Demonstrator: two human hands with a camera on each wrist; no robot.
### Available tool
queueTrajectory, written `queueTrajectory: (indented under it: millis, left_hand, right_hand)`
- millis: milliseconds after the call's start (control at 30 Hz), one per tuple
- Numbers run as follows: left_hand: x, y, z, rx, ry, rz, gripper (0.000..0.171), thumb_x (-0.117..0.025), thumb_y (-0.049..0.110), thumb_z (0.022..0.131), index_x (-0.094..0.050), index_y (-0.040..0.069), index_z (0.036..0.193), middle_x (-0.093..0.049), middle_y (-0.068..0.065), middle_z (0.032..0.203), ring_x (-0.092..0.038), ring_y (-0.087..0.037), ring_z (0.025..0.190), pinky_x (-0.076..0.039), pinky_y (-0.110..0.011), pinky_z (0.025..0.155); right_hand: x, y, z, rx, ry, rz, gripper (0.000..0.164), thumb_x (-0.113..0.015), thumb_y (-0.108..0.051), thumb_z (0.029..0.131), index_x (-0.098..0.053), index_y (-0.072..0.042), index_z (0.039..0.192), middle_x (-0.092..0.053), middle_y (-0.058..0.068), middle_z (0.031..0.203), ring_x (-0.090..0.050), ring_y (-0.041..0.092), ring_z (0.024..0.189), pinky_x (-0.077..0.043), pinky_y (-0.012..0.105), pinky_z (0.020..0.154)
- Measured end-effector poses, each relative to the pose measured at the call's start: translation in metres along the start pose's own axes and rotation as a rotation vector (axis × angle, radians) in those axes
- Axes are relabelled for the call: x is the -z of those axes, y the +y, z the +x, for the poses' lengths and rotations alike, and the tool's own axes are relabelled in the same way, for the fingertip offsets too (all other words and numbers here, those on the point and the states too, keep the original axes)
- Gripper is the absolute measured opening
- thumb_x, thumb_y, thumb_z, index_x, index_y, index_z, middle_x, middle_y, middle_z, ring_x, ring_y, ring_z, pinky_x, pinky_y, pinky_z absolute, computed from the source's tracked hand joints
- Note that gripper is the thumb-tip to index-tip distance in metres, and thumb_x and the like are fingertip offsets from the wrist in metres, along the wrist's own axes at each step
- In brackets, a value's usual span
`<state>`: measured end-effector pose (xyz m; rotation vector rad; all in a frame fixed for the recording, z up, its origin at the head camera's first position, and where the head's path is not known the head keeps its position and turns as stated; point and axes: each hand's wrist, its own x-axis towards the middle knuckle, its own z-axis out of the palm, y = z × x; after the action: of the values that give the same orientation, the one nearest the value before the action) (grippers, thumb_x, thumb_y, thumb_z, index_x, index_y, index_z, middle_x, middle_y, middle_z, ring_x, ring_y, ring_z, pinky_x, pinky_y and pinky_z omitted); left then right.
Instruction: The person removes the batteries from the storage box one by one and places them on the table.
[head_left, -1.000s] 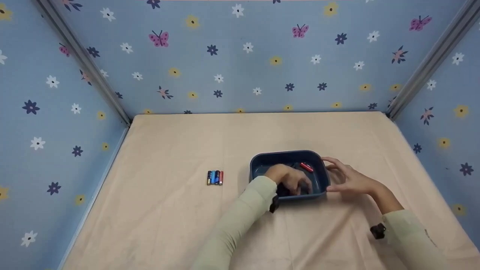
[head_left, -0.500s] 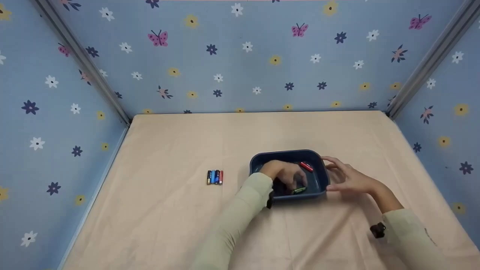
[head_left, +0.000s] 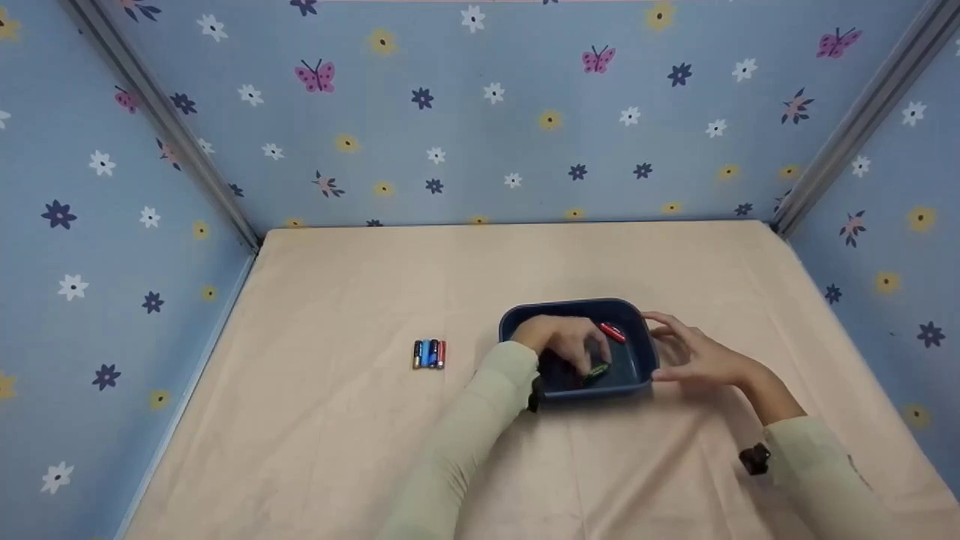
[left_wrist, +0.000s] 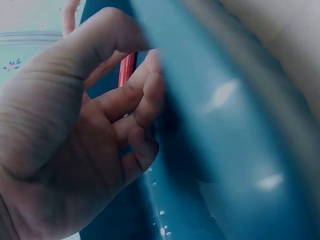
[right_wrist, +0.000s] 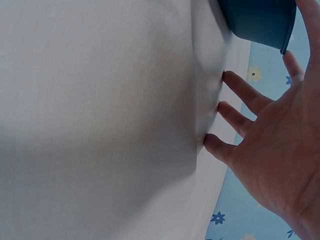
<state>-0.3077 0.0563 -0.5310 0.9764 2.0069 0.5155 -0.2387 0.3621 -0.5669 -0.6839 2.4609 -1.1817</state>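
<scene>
A dark blue rectangular box [head_left: 574, 391] stands on the cloth. My left hand [head_left: 562, 337] reaches into it from the left, its fingers curled down at a green battery [head_left: 597, 370] that they appear to pinch. In the left wrist view the curled fingers [left_wrist: 132, 100] show, but the box wall hides their tips. A red battery [head_left: 613, 332] lies on the box floor near the far right corner. At the box's right side my right hand [head_left: 701, 358] is spread, with thumb and forefinger touching the wall; its other fingers [right_wrist: 242, 92] rest on the cloth.
Left of the box, several batteries [head_left: 429, 354] lie side by side in a row, in black, blue and red. A pale cloth [head_left: 337, 300] covers the table. Flowered blue panels [head_left: 480, 112] enclose the back and sides.
My left hand has shifted slightly left and back inside the box. The green battery came into sight and moved a little away from the near wall. The right hand stays in place.
</scene>
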Motion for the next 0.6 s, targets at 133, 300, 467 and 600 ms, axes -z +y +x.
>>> queueTrajectory:
  millis: [133,300,467,600]
  left_hand:
    - [0.007,0.001,-0.005,-0.025,0.036,-0.041,0.048,-0.078,0.003,0.101,-0.072,0.009,0.148,-0.079,-0.013,0.123,-0.067,-0.007,0.095,-0.052,-0.019,0.087]
    - [0.015,0.002,-0.013,-0.081,0.076,-0.131,0.051,-0.075,-0.005,0.097,-0.07,0.0,0.147,-0.074,-0.009,0.108,-0.065,-0.008,0.089,-0.052,-0.019,0.082]
    - [0.017,-0.002,-0.018,-0.093,0.12,-0.144,0.049,-0.075,-0.004,0.096,-0.071,0.0,0.144,-0.073,-0.019,0.125,-0.064,-0.007,0.093,-0.051,-0.018,0.082]
    - [0.016,-0.004,-0.021,-0.086,0.145,-0.147,0.046,-0.075,-0.002,0.098,-0.072,0.002,0.143,-0.071,-0.02,0.129,-0.064,-0.008,0.094,-0.052,-0.019,0.084]
  right_hand:
    - [0.001,0.0,0.001,0.013,0.002,-0.007,0.098,-0.09,-0.017,0.096,-0.034,-0.018,0.176,-0.059,0.033,0.162,-0.048,0.054,0.156,-0.019,0.088,0.125]
    - [0.001,0.002,0.001,0.031,0.01,-0.015,0.099,-0.091,-0.016,0.094,-0.034,-0.016,0.175,-0.061,0.032,0.161,-0.049,0.054,0.154,-0.022,0.086,0.125]
    - [0.0,0.0,0.0,0.002,-0.009,-0.004,0.098,-0.089,-0.018,0.097,-0.031,-0.017,0.177,-0.054,0.033,0.167,-0.045,0.058,0.158,-0.019,0.089,0.125]
    - [0.0,-0.002,-0.001,-0.015,-0.012,-0.003,0.098,-0.088,-0.019,0.098,-0.03,-0.018,0.177,-0.05,0.032,0.171,-0.042,0.059,0.16,-0.018,0.091,0.125]
